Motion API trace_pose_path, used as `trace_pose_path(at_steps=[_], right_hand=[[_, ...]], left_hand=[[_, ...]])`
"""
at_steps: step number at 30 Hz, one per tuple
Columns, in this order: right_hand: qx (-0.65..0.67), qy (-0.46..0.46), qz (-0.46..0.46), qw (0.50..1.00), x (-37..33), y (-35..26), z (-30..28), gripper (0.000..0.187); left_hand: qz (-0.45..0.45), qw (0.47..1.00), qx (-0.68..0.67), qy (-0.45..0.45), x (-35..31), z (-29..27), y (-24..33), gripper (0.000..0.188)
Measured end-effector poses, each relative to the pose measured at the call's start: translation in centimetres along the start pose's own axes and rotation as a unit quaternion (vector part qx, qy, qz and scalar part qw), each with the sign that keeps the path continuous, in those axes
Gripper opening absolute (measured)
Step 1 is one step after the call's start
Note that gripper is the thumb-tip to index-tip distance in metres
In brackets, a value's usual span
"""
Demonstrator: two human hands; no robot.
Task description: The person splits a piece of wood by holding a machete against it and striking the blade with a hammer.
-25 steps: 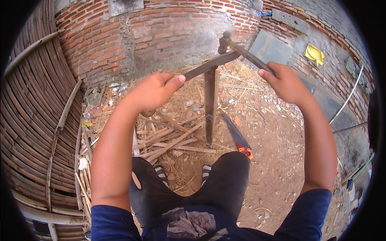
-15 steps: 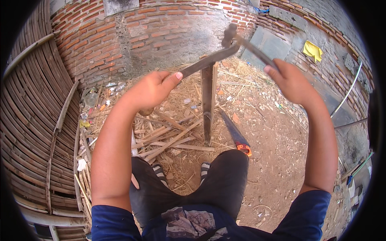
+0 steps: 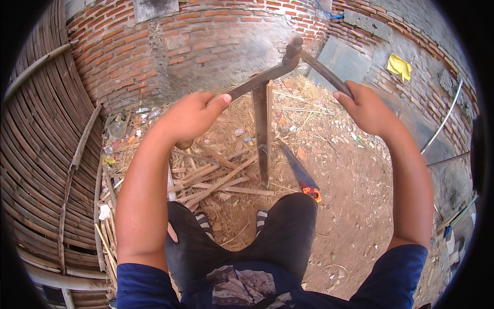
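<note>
My left hand (image 3: 198,118) is closed around the handle of a dark billhook (image 3: 257,81) with a curved tip. Its blade lies across the top end of an upright wooden board (image 3: 261,134). My right hand (image 3: 368,108) grips a hammer (image 3: 325,73) by its handle. The hammer's head is at the blade's hooked end, beyond the board; whether the two touch I cannot tell. On the ground to the right of the board lies a handsaw (image 3: 299,170) with an orange and black handle.
Split wood strips (image 3: 218,177) and straw lie left of the board's foot. A brick wall (image 3: 206,38) curves behind, a bamboo slat wall (image 3: 46,154) stands at left. A yellow cloth or sheet (image 3: 399,67) hangs on the right wall. My knees flank the near side.
The billhook's far end and the top of the board have shifted slightly left. The hammer's head has turned and come lower toward the blade's tip. My left hand has barely moved.
</note>
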State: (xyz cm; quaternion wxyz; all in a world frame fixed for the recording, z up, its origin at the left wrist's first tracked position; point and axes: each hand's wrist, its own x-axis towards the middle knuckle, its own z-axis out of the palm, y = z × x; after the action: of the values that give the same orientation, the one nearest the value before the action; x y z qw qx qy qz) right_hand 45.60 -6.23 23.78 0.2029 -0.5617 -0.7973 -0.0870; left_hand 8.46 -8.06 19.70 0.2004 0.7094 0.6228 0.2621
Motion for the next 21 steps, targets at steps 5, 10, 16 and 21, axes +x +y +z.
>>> trace_pose_path(at_steps=[5,10,16,21], right_hand=[[0.028,-0.048,0.020,0.998,0.5,-1.5,-5.3,0.052],[0.221,0.101,0.056,0.968,0.2,-2.3,-4.8,0.054],[0.011,-0.072,0.018,0.997,-0.1,-0.8,-0.4,0.052],[0.032,-0.041,-0.019,0.998,-0.3,0.5,-3.1,0.051]], left_hand=[[0.018,1.000,0.009,0.007,0.4,-0.1,-0.9,0.070],[0.004,1.000,0.014,-0.010,0.1,0.2,0.0,0.071],[0.017,1.000,-0.008,0.003,0.8,0.1,-1.1,0.069],[0.006,1.000,-0.022,-0.021,0.3,0.1,-1.1,0.067]])
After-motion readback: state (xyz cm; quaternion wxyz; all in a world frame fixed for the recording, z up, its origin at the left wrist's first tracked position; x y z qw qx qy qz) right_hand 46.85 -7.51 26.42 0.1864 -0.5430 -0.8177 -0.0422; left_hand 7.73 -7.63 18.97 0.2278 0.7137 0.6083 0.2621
